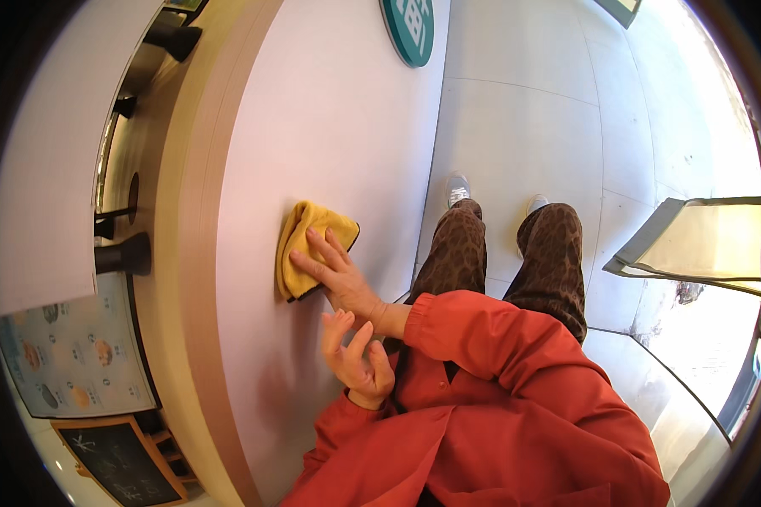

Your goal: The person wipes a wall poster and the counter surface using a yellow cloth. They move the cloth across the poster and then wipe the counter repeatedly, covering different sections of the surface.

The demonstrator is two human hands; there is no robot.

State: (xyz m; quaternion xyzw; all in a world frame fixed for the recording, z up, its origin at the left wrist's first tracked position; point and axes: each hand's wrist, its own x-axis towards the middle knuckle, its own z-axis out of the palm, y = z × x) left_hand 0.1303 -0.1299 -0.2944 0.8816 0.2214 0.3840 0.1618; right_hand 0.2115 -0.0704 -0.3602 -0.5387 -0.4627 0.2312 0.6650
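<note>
A folded yellow cloth (297, 237) with a dark edge lies flat against the white front panel (330, 139) of a counter. My right hand (342, 272) holds it there from the front, fingers spread over its surface. Just below that wrist in the picture, my left hand (360, 361) is raised near the panel, its fingers apart and slightly curled, with nothing in it. Both arms are in red sleeves.
The counter's wooden edge (209, 190) runs along the left, with a picture menu (79, 355) and a framed chalkboard (120, 459) beyond it. A round green sign (411, 28) is on the panel. A framed stand (697, 237) is at right on the tiled floor (520, 139).
</note>
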